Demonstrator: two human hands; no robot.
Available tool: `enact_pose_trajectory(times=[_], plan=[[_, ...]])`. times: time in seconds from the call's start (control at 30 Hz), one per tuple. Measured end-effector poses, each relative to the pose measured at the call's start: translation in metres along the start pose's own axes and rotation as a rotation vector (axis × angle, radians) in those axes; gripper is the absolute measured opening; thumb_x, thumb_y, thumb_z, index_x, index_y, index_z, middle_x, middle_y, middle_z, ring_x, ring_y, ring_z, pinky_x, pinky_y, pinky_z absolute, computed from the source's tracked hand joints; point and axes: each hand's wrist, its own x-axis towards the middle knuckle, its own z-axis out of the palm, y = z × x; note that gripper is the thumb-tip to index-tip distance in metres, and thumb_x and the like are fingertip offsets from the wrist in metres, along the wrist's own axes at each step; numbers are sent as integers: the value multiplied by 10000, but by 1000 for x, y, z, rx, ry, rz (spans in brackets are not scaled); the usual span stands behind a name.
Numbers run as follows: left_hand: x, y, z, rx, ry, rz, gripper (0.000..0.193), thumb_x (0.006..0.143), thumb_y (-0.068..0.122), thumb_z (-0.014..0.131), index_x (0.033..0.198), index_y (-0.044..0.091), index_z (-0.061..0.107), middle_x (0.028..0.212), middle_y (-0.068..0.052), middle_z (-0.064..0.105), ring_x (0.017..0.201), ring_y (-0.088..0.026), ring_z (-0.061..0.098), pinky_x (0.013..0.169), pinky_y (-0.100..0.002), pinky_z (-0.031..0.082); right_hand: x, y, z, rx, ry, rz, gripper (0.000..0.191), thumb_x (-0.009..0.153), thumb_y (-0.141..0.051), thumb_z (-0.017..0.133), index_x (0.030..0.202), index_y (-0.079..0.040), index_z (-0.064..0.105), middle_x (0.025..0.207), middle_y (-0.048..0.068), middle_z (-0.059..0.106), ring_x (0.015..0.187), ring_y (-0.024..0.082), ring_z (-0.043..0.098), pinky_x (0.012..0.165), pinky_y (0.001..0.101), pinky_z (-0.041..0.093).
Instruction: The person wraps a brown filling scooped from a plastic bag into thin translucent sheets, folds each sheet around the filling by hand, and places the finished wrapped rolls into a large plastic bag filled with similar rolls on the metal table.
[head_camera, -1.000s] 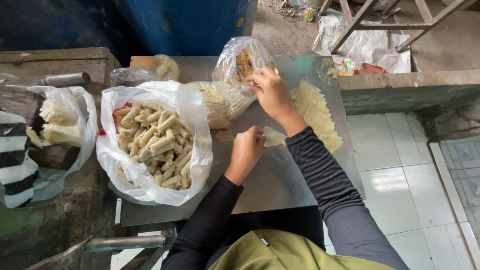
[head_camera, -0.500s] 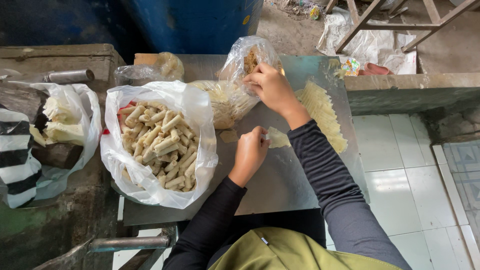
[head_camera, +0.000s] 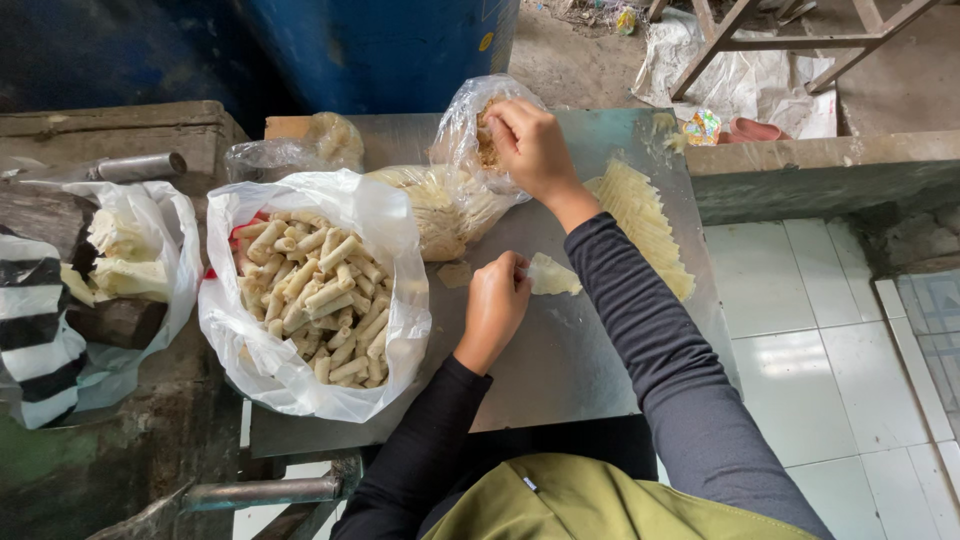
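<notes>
While pinching wrapper (head_camera: 553, 275): left hand (head_camera: 495, 310).

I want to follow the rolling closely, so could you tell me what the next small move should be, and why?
Probably the right hand carries its pinch of filling from the small plastic bag to the wrapper, since the left hand pins that wrapper, apparently bare, on the metal tray.

Bare metal counter (head_camera: 560, 370) lies open toward its near edge. The large white plastic bag of pale rolls (head_camera: 315, 295) blocks the left; stacked thin pale wrapper sheets (head_camera: 645, 220) line the right.
</notes>
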Motion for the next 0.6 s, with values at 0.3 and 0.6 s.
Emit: enact_pose_trajectory(times=[0.3,0.6], plan=[[2,-3,-1,-59,-36,-76,178,819,16,683,993,-16,684,818,-174,737,756,-320,745,673,-392,580,-30,30,-2,466,302,607,190,1039,-139,585,972,-9,705,764,26,700,604,55,602,520,225,475],[5,-4,-6,-118,-103,-176,288,759,5,687,1045,-24,679,776,-127,726,705,-215,738,661,-330,573,-88,26,-73,967,430,788,180,1046,-132,595,1056,17,696,816,61,666,643,104,590,547,250,451]])
